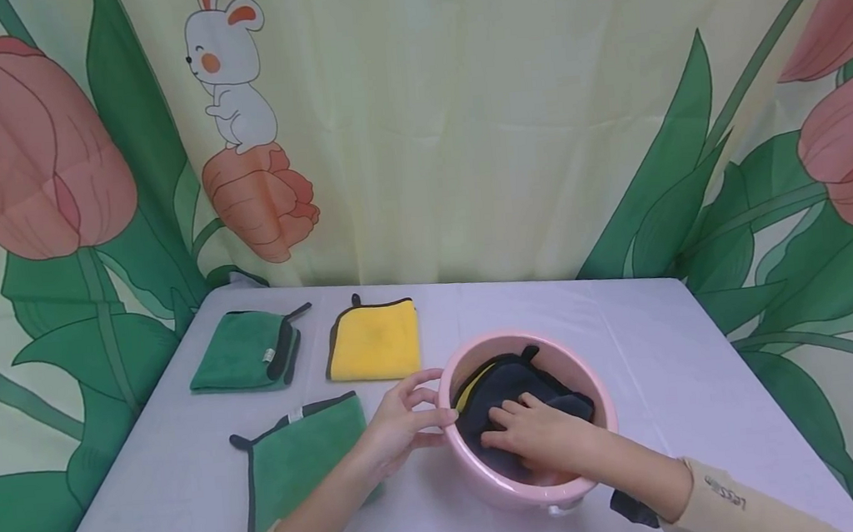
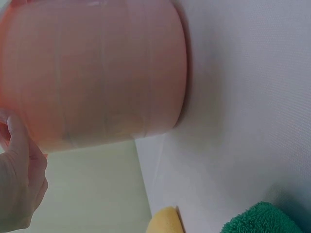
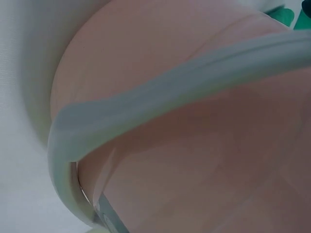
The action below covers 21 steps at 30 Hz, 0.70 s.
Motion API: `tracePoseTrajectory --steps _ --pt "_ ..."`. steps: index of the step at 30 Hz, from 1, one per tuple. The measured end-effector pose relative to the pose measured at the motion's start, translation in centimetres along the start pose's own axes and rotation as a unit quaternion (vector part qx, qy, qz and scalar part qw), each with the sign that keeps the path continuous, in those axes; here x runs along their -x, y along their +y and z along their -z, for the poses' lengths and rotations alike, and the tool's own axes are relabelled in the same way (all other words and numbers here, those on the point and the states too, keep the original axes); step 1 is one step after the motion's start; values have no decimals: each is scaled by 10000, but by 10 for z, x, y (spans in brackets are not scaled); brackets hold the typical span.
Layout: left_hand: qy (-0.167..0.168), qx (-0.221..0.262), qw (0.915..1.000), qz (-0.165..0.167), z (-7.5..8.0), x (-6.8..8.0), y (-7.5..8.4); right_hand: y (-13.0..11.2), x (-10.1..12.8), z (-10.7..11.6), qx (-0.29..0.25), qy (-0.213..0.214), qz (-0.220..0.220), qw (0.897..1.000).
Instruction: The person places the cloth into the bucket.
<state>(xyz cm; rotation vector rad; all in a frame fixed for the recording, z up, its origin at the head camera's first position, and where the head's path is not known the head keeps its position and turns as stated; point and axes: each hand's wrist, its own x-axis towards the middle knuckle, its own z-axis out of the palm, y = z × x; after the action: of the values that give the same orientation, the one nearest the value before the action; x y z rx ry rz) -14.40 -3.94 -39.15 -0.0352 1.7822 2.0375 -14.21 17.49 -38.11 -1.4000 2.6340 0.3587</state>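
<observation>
A pink bucket (image 1: 490, 495) stands on the table right of the middle. My left hand (image 1: 404, 422) holds its rim from the left side; the left wrist view shows those bent fingers (image 2: 18, 131) at the rim. Inside the bucket lies a dark navy cloth (image 1: 510, 376) with a small loop, and a strip of yellow cloth (image 1: 470, 389) shows beside it. My right hand (image 1: 533, 433) reaches in over the front rim, its slightly bent fingers resting spread on the navy cloth; the thumb is mostly hidden. In the right wrist view the bucket's pale handle (image 3: 194, 77) crosses its outer wall.
A folded green cloth (image 1: 234, 352) and a folded yellow cloth (image 1: 375, 341) lie at the back left of the white-covered table (image 1: 667, 356). Another green cloth (image 1: 302, 455) lies nearer, partly under the left forearm. A printed curtain (image 1: 446, 131) hangs behind the table.
</observation>
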Motion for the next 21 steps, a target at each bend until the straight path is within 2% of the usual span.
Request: tracePoseTrajectory --steps 3,6,10,14,15,17,19,21 --pt "17 4 10000 8 0 0 -1 1 0 -1 -12 34 -9 10000" --pt "14 23 10000 15 0 0 -1 3 0 -3 193 305 -10 9993" --pt "-62 83 9999 10 0 0 0 9 3 -5 436 1046 -3 9936" --pt "-116 137 9998 6 0 0 1 17 10 2 -1 1900 -199 9816" --pt "-111 143 9998 10 0 0 1 19 14 5 -178 2124 -340 9764" --pt "-97 164 9998 6 0 0 1 25 22 12 -607 2683 -720 9587" --pt "-74 180 9998 7 1 0 1 32 33 16 -901 3249 -1234 9333" --pt "-67 183 9998 8 1 0 1 39 44 18 -1177 3765 -1740 9023"
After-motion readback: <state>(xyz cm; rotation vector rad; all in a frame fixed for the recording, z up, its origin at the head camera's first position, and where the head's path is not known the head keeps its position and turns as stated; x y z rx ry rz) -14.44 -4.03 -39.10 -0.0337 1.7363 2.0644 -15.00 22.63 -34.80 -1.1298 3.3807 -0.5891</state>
